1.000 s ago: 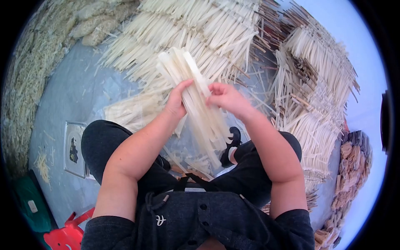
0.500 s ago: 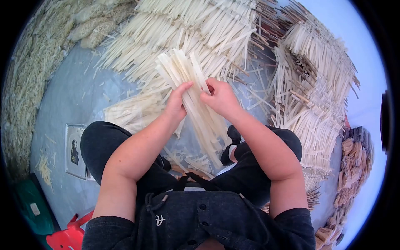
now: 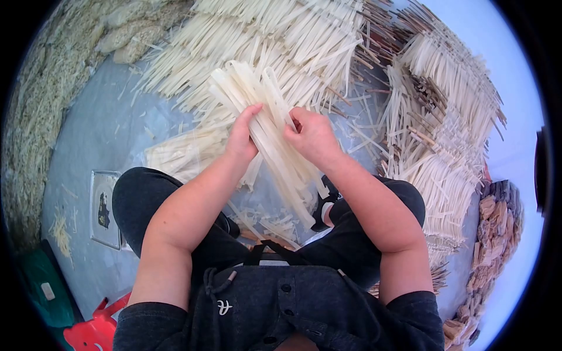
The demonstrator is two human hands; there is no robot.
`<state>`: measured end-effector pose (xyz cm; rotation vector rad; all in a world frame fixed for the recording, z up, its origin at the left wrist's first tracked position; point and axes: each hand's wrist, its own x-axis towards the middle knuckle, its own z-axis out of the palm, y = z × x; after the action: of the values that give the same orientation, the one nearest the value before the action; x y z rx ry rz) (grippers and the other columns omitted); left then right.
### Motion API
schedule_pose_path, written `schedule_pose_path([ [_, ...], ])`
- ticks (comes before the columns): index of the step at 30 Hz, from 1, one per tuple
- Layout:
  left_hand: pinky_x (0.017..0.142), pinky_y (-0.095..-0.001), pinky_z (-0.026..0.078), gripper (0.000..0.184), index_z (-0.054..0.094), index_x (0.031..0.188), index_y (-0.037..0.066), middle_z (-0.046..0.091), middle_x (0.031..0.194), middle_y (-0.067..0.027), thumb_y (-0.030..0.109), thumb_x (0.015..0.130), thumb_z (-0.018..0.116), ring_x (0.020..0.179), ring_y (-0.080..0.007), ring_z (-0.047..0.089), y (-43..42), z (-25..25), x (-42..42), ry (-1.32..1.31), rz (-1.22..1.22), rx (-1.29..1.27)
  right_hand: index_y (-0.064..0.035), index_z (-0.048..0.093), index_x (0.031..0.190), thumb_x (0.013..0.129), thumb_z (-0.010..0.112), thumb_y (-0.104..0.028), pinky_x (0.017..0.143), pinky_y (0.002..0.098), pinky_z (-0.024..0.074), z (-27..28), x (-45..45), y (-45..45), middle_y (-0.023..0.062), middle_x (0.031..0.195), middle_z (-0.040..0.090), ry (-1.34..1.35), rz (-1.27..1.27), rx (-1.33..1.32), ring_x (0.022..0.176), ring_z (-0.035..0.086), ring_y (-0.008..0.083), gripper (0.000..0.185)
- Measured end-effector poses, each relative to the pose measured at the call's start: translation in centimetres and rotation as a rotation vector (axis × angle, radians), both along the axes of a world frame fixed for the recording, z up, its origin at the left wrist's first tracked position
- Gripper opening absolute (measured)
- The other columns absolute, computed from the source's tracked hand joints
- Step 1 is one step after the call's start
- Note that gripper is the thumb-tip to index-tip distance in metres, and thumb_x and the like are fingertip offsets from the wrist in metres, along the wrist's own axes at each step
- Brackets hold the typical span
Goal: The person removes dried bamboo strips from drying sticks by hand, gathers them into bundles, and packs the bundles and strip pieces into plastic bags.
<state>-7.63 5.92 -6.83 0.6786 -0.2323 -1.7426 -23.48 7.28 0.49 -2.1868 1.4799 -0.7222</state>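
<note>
Cream strips [image 3: 280, 157], loose bundle, held above the floor [image 3: 91, 140]. Left hand [image 3: 241, 136] part-closed round upper half; right hand [image 3: 311, 136] nearly closed, pinching an edge strip [image 3: 273, 92]. Probably light, bendy, splittable; best gripped mid-length.

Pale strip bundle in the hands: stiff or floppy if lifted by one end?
Probably fairly stiff: the bundle runs nearly straight past the left hand. Likely to splay: its upper ends fan apart and no tie shows.

At two o'clock I see rough, matt woody sticks [image 3: 422, 139]; at eight, a smooth, glossy red plastic thing [image 3: 93, 334].
</note>
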Motion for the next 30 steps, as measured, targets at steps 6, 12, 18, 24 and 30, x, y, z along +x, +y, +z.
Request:
schedule_pose_path([
  [6,0.095,-0.0407,0.047,0.049,0.051,0.125,0.001,0.06,0.117,-0.0152,0.027,0.085,0.064,0.108,-0.0282,0.059,0.1,-0.2,-0.2,-0.081,-0.056,-0.019,-0.0001,0.059,0.08,0.077,0.062,-0.015,0.065,0.0438,0.0496,0.6,0.2,-0.2,0.0199,0.073,0.06,-0.163,-0.046,-0.058,0.07,0.061,0.0378,0.016],
  [12,0.095,-0.0407,0.048,0.046,0.053,0.123,0.002,0.062,0.114,-0.0144,0.026,0.086,0.063,0.105,-0.0275,0.06,1.6,0.3,-1.2,-0.047,-0.197,-0.023,-0.0005,0.061,0.09,0.079,0.063,-0.014,0.063,0.0396,0.05,-0.4,0.3,-0.2,0.0178,0.076,0.062,-0.158,0.049,-0.186,0.067,0.061,0.0331,0.017],
  [18,0.091,-0.04,0.049,0.043,0.054,0.12,0.0,0.063,0.111,-0.0145,0.024,0.086,0.062,0.101,-0.0264,0.062,1.4,-0.3,-1.2,0.098,-0.199,-0.007,0.0003,0.063,0.102,0.085,0.064,-0.015,0.061,0.0332,0.0489,-1.8,0.4,-0.6,0.0129,0.079,0.064,-0.709,-0.094,0.161,0.062,0.059,0.0228,0.023],
  [24,0.093,-0.0416,0.049,0.044,0.053,0.122,-0.001,0.063,0.112,-0.0167,0.023,0.086,0.061,0.102,-0.0293,0.062,1.3,0.1,-0.9,0.131,-0.152,0.011,-0.005,0.063,0.104,0.09,0.059,-0.028,0.062,0.0356,0.0482,-1.4,-1.2,-1.5,0.0155,0.077,0.064,-0.233,-0.098,0.153,0.063,0.059,0.028,0.027],
  [30,0.094,-0.0422,0.049,0.051,0.051,0.126,0.0,0.062,0.116,-0.0168,0.029,0.085,0.062,0.104,-0.0291,0.061,1.6,-0.1,-1.4,0.003,-0.154,0.02,-0.0046,0.062,0.101,0.092,0.05,-0.038,0.075,0.045,0.0469,-0.9,0.1,-0.1,0.019,0.089,0.062,0.039,-0.099,0.153,0.084,0.061,0.0379,0.036],
])
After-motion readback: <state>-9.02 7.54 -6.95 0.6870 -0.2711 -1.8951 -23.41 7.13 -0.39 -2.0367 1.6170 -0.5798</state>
